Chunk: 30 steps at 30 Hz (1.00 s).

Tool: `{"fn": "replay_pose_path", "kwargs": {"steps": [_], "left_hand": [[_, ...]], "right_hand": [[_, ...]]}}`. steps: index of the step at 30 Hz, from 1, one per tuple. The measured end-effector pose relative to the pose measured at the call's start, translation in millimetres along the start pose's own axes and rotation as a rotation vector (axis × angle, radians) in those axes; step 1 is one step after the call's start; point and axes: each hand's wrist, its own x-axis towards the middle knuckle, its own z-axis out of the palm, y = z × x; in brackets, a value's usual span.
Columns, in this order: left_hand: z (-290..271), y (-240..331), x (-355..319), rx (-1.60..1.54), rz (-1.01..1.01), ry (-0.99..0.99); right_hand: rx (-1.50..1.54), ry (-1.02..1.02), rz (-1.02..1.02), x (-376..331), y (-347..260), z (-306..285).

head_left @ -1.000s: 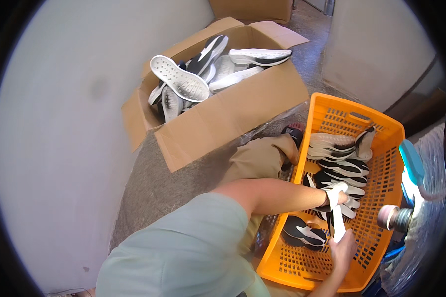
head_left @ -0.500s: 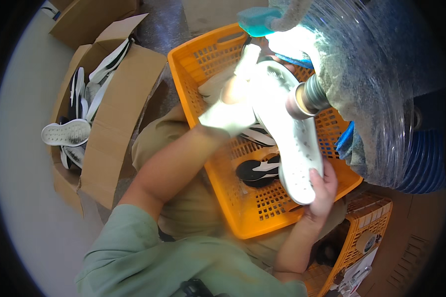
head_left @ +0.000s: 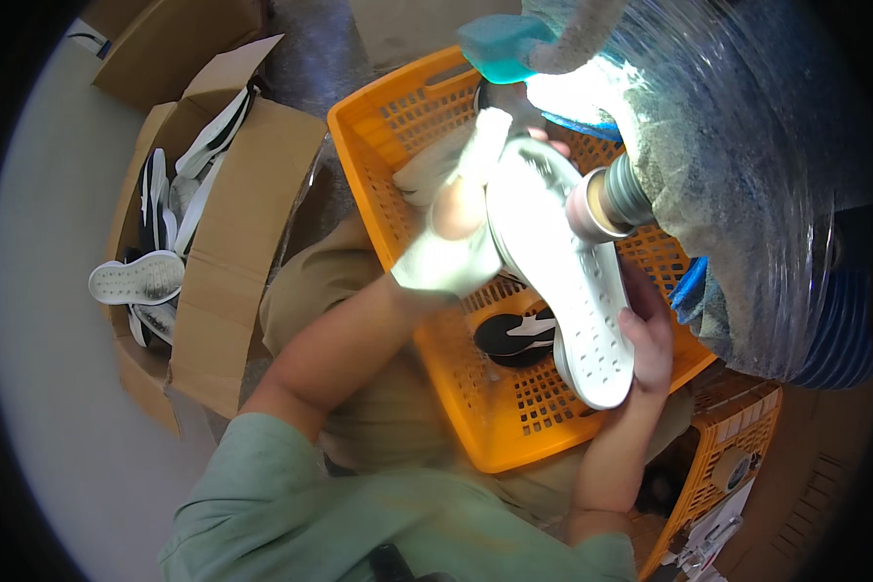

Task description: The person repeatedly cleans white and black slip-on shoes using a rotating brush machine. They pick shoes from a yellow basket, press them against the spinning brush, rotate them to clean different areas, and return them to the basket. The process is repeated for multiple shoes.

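Observation:
A white shoe sole (head_left: 592, 320) with rows of small holes is held tilted over the orange crate, bottom face up. My left hand (head_left: 461, 218), in a white glove with part of the skin bare, is closed round its upper end; fingertips show at the far edge. My right hand (head_left: 647, 335) grips its lower end from the right side, thumb on the edge. A round metal spindle head (head_left: 597, 206) on a ribbed grey collar sits right by the sole's face; whether they touch I cannot tell. Strong light washes out part of the sole and glove.
Black-and-white soles (head_left: 516, 338) lie inside the orange crate (head_left: 466, 427). At left stands an open cardboard box (head_left: 247, 223) of similar soles. A plastic-wrapped machine (head_left: 737, 184), blue hose (head_left: 839, 335) and teal piece (head_left: 502, 47) crowd the right. Another orange crate (head_left: 723, 466) stands lower right.
The sole has shifted slightly right and turned a little, showing its holes more sharply. My right hand has moved from the end of the sole toward its right side.

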Motion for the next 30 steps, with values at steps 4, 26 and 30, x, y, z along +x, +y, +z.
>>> {"fn": "replay_pose_path", "kwargs": {"steps": [4, 26, 30], "left_hand": [[5.2, -30.1, -12.8, 0.207, 0.094, 0.026], [23.8, -44.9, -15.4, 0.064, -0.058, 0.061], [20.9, -45.1, -15.4, 0.115, -0.082, -0.04]], "right_hand": [[-0.089, -0.514, -0.097, 44.9, -28.2, -14.0], [-0.848, -0.605, 0.035, 89.1, -100.7, -15.6], [-0.734, -0.46, 0.036, 55.4, -86.9, -24.5]]}}
